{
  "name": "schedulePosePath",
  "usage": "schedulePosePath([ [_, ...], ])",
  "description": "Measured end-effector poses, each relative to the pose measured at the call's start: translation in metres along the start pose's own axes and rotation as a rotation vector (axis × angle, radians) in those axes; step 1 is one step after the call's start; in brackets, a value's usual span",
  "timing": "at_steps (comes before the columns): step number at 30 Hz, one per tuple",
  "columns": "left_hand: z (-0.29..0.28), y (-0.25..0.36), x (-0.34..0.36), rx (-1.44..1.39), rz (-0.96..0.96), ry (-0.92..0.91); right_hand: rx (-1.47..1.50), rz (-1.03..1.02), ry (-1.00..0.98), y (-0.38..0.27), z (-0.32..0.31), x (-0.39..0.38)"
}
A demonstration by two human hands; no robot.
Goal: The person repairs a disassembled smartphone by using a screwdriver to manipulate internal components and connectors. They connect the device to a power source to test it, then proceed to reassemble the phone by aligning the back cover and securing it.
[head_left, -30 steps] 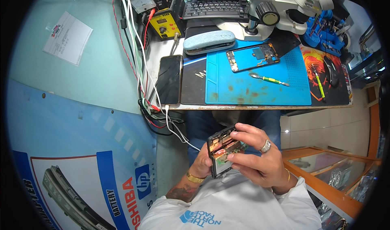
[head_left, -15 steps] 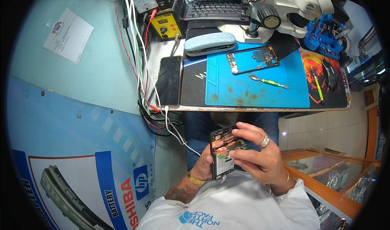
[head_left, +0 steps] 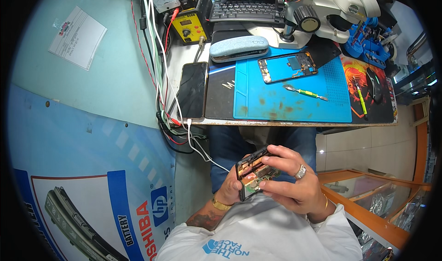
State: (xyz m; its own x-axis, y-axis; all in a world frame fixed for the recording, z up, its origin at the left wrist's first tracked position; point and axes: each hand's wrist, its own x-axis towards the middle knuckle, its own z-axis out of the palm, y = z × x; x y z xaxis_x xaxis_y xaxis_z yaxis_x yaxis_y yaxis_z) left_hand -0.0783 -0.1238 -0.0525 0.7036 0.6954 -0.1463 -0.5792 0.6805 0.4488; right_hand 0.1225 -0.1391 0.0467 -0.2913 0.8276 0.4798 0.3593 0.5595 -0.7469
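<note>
An opened phone (head_left: 247,164) with its inner parts bare is held over my lap, tilted. My left hand (head_left: 227,190) is closed round its left edge, with the thumb along the side. A green and copper-coloured circuit board (head_left: 267,172) stands at an angle out of the phone's frame. My right hand (head_left: 294,187), with a ring on one finger, pinches this board between its fingertips and thumb. The fingers hide part of the board and the phone's lower right side.
On the bench, a blue work mat (head_left: 276,105) bears a phone frame (head_left: 285,67) and a green-handled spudger (head_left: 306,93). A dark phone (head_left: 192,90) with a white cable lies left, near a glasses case (head_left: 239,49). A microscope (head_left: 317,19) stands behind; a glass-topped cabinet (head_left: 359,187) is at right.
The phone has tilted and dropped slightly toward me. The circuit board has turned over farther across the frame, and my right hand has moved down a little with it.
</note>
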Motion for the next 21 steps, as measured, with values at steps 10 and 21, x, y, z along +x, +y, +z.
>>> schedulePosePath([
  [10, 0.0045, 0.0027, 0.0039, 0.055, 0.013, 0.024, 0.006, -0.012, 0.003, 0.0030, 0.0003, 0.0001],
  [21, 0.0071, 0.0059, 0.0077, 0.151, 0.072, -0.026, -0.019, -0.034, -0.008, 0.0028, -0.0029, -0.0006],
])
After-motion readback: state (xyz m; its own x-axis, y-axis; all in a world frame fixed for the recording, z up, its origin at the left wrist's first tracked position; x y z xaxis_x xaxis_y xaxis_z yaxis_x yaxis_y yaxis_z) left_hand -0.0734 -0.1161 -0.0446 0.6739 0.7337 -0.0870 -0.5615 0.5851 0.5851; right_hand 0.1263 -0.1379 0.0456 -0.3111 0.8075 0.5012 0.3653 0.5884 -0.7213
